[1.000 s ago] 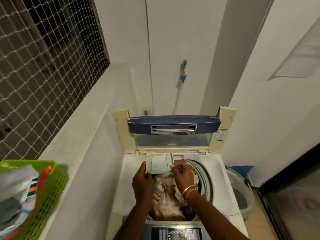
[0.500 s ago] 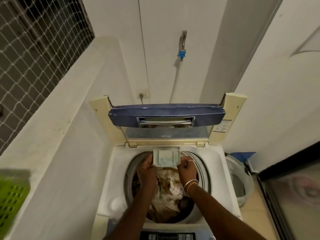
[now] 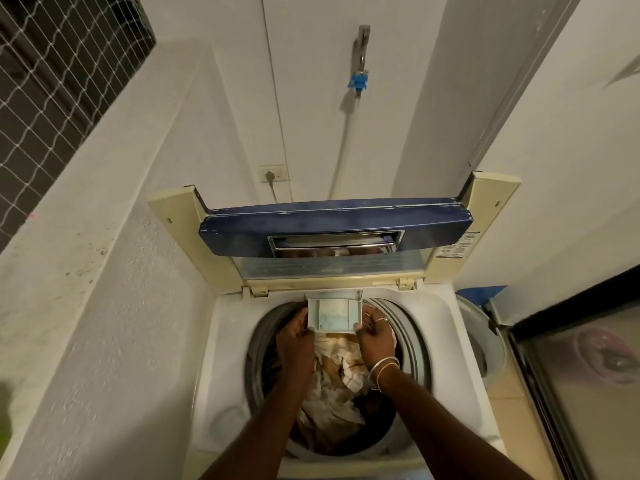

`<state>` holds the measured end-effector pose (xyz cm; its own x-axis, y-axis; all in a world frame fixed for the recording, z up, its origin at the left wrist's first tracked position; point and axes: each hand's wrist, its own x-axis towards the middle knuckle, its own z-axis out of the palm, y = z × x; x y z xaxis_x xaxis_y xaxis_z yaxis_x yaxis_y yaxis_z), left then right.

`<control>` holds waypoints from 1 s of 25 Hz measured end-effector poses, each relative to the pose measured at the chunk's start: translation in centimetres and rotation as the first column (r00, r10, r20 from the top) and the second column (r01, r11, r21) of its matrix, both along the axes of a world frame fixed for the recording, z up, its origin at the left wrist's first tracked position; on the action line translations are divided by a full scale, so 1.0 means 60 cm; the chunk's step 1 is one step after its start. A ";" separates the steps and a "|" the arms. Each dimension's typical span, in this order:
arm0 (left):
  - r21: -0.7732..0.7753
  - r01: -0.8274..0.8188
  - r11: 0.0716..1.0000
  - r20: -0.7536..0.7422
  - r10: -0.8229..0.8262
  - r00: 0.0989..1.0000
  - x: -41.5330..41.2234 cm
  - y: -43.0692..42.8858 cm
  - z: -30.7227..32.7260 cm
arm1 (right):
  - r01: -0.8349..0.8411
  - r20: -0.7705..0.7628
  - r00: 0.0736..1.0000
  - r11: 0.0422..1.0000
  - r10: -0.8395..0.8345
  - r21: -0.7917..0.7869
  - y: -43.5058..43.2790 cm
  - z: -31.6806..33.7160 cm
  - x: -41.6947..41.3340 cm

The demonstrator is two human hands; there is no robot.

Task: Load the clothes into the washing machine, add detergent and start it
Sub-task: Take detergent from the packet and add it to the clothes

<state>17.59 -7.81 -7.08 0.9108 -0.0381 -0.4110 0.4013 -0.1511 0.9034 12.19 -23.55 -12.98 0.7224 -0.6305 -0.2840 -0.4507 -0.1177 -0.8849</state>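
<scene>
Since a moment ago, you have brought the drawer back from above the load to the rear rim of the washer. It now sits level and square, its far end at the slot below the raised lid. Your left hand grips the drawer's left side and your right hand grips its right side, fingers curled around the edges. Clothes lie heaped inside the washer, beneath your wrists. A tap with a blue fitting is mounted on the wall behind.
</scene>
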 end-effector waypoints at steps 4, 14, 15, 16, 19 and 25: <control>-0.025 -0.013 1.000 -0.004 0.013 1.000 0.004 -0.001 0.004 | 0.004 0.066 0.998 1.000 -0.004 0.006 0.010 0.040 -0.002; 0.052 0.038 0.998 -0.033 -0.037 0.999 0.019 0.006 -0.014 | 0.008 0.112 0.994 0.998 -0.014 0.057 0.003 0.044 -0.002; 0.051 0.039 0.998 -0.037 -0.037 0.999 0.022 0.006 -0.013 | 0.005 0.113 0.994 0.999 -0.011 0.047 0.003 0.044 -0.001; 0.051 0.041 0.998 -0.044 -0.039 0.998 0.024 0.006 -0.012 | 0.006 0.114 0.993 0.999 -0.010 0.035 0.004 0.045 -0.001; 0.047 0.040 0.998 -0.077 -0.036 0.996 0.028 0.008 -0.013 | 0.023 0.117 0.993 0.995 -0.034 0.097 0.010 0.042 0.005; 0.065 0.070 0.995 -0.109 -0.062 0.992 0.035 0.012 -0.021 | 0.035 0.080 0.996 0.990 -0.046 0.137 0.005 0.029 0.015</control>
<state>19.72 -7.06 -8.36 0.8580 -0.0649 -0.5096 0.4821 -0.2408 0.8424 13.09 -23.22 -11.22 0.7217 -0.6195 -0.3089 -0.3772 0.0222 -0.9259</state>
